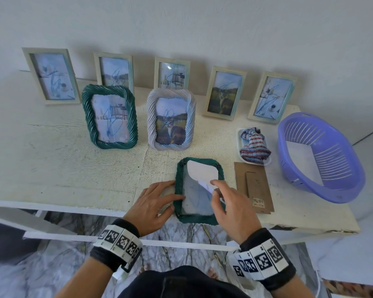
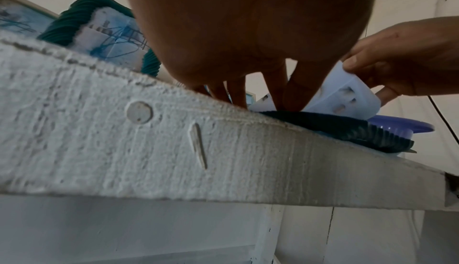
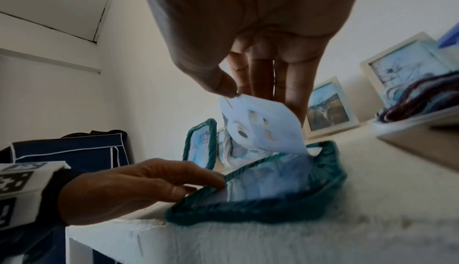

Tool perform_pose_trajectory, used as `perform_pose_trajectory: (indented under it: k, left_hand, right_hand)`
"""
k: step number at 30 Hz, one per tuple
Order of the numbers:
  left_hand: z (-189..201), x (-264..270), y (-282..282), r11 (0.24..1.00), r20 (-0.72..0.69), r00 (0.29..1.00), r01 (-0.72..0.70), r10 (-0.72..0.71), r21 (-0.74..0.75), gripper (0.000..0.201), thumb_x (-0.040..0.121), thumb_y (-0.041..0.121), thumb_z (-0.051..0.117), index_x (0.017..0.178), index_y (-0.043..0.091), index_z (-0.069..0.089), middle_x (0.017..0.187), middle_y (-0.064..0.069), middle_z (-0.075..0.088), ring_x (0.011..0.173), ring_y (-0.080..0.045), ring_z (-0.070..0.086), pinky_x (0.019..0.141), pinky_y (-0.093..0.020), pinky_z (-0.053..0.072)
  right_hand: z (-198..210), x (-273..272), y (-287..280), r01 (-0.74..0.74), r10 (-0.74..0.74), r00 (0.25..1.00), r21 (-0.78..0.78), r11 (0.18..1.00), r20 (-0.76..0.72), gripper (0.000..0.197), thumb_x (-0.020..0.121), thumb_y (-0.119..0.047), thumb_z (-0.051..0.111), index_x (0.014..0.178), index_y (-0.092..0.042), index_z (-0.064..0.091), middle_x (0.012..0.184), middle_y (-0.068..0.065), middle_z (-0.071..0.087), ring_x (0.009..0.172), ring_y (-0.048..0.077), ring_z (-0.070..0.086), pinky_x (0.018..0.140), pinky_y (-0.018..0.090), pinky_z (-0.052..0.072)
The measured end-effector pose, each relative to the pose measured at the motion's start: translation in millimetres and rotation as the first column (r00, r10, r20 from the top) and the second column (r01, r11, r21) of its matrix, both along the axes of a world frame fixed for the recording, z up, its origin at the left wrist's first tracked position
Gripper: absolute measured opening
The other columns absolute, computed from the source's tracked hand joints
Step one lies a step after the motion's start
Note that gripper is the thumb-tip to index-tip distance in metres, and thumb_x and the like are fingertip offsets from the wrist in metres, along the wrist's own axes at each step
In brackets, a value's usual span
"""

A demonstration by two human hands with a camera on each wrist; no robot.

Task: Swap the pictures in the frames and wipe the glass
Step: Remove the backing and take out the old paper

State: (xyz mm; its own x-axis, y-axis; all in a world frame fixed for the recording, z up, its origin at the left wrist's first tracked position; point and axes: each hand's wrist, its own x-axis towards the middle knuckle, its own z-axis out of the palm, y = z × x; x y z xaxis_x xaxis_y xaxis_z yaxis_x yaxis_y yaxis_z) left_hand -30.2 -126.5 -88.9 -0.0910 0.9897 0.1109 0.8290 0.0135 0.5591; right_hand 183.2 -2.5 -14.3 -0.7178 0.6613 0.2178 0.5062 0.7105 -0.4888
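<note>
A green twisted frame (image 1: 179,190) lies face down at the table's front edge, with its back uncovered. My right hand (image 1: 214,187) pinches the near right corner of the picture (image 1: 199,172) inside it and curls it upward, so the printed side shows underneath. In the right wrist view the picture (image 3: 263,125) hangs bent from thumb and fingers of that hand (image 3: 233,91) above the frame (image 3: 273,213). My left hand (image 1: 159,201) lies with straight fingers on the frame's left rim, holding it down. The frame's brown backing board (image 1: 254,188) lies just right of it.
A striped cloth (image 1: 254,145) sits on a small white tray (image 1: 239,151). A purple basket (image 1: 340,190) with a white sheet in it stands at the right end. A green frame (image 1: 109,117), a lilac frame (image 1: 171,120) and several pale frames (image 1: 50,76) stand behind.
</note>
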Motion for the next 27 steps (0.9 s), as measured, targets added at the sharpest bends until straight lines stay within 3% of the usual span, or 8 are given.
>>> perform_pose_trajectory:
  k: [4, 6, 8, 12, 16, 18, 20, 27]
  left_hand:
    - [0.0, -0.3, -0.3, 1.0, 0.003, 1.0, -0.005, 0.005, -0.01, 0.038, 0.093, 0.039, 0.044, 0.129, 0.045, 0.054, 0.146, 0.006, 0.041, 0.131, -0.019, 0.04, 0.102, -0.044, 0.041]
    - [-0.1, 0.0, -0.4, 1.0, 0.005, 1.0, -0.007, 0.007, -0.012, 0.039, 0.092, 0.039, 0.044, 0.129, 0.046, 0.053, 0.146, 0.007, 0.041, 0.132, -0.018, 0.039, 0.103, -0.044, 0.04]
    - [-0.7, 0.1, -0.8, 1.0, 0.011, 1.0, -0.007, 0.007, -0.009, 0.039, 0.092, 0.038, 0.045, 0.129, 0.047, 0.053, 0.146, 0.008, 0.04, 0.132, -0.016, 0.038, 0.103, -0.043, 0.04]
    - [-1.7, -1.8, 0.1, 1.0, 0.008, 1.0, 0.003, -0.003, 0.004, 0.04, 0.092, 0.037, 0.046, 0.13, 0.048, 0.052, 0.146, 0.009, 0.04, 0.132, -0.016, 0.039, 0.103, -0.043, 0.041]
    - [0.0, -3.4, 0.1, 1.0, 0.021, 1.0, 0.014, -0.015, 0.019, 0.042, 0.092, 0.038, 0.047, 0.133, 0.049, 0.049, 0.146, 0.007, 0.041, 0.131, -0.016, 0.04, 0.103, -0.043, 0.042]
    - [3.4, -3.8, 2.0, 1.0, 0.032, 0.999, -0.002, 0.002, 0.026, 0.043, 0.092, 0.041, 0.045, 0.134, 0.047, 0.049, 0.147, 0.006, 0.04, 0.132, -0.016, 0.039, 0.104, -0.04, 0.04]
    - [9.1, -3.7, 8.4, 0.999, 0.02, 1.0, -0.017, 0.016, 0.045, 0.043, 0.092, 0.043, 0.045, 0.135, 0.04, 0.051, 0.147, 0.005, 0.04, 0.132, -0.016, 0.038, 0.104, -0.037, 0.038]
    - [45.1, 39.6, 87.0, 0.983, -0.002, 0.993, 0.114, -0.115, 0.141, 0.041, 0.093, 0.042, 0.046, 0.129, 0.028, 0.059, 0.141, 0.0, 0.048, 0.127, -0.018, 0.044, 0.105, -0.038, 0.04]
  right_hand:
    - [17.6, 12.1, 10.2, 0.158, -0.164, 0.986, 0.194, 0.968, 0.014, 0.035, 0.09, -0.024, 0.035, 0.108, -0.011, 0.061, 0.056, -0.004, 0.05, 0.044, 0.013, 0.04, 0.039, 0.02, 0.03]
    - [23.0, 21.1, 17.5, 0.281, -0.282, 0.959, 0.225, 0.933, -0.029, 0.03, 0.087, -0.021, 0.038, 0.1, -0.009, 0.062, 0.053, -0.006, 0.041, 0.041, 0.016, 0.035, 0.04, 0.016, 0.018]
    - [22.5, 32.6, 26.5, 0.396, -0.383, 0.918, 0.178, 0.901, -0.106, 0.022, 0.086, -0.015, 0.045, 0.099, -0.008, 0.062, 0.053, -0.003, 0.041, 0.042, 0.025, 0.04, 0.045, 0.02, 0.021]
    - [23.5, 56.3, 39.4, 0.494, -0.492, 0.83, -0.062, 0.867, -0.263, 0.022, 0.088, -0.017, 0.045, 0.097, -0.004, 0.061, 0.07, 0.009, 0.062, 0.061, 0.026, 0.055, 0.059, 0.027, 0.036]
    - [6.9, 88.7, 53.0, 0.496, -0.638, 0.73, -0.452, 0.741, -0.245, 0.015, 0.092, -0.006, 0.052, 0.1, -0.016, 0.058, 0.091, 0.008, 0.069, 0.083, 0.024, 0.066, 0.074, 0.04, 0.055]
    - [3.1, 103.7, 52.2, 0.445, -0.694, 0.678, -0.617, 0.649, -0.242, 0.016, 0.092, -0.001, 0.051, 0.102, -0.011, 0.058, 0.091, 0.009, 0.07, 0.085, 0.025, 0.069, 0.071, 0.045, 0.06]
    - [1.9, 117.2, 47.7, 0.414, -0.742, 0.626, -0.705, 0.576, -0.239, 0.018, 0.091, 0.005, 0.049, 0.103, -0.005, 0.058, 0.089, 0.012, 0.07, 0.081, 0.026, 0.07, 0.064, 0.04, 0.06]
    - [-14.0, 176.0, 35.3, 0.357, -0.86, 0.467, -0.845, 0.398, -0.208, 0.022, 0.09, 0.012, 0.048, 0.108, 0.003, 0.055, 0.077, 0.019, 0.067, 0.064, 0.023, 0.068, 0.053, 0.03, 0.058]
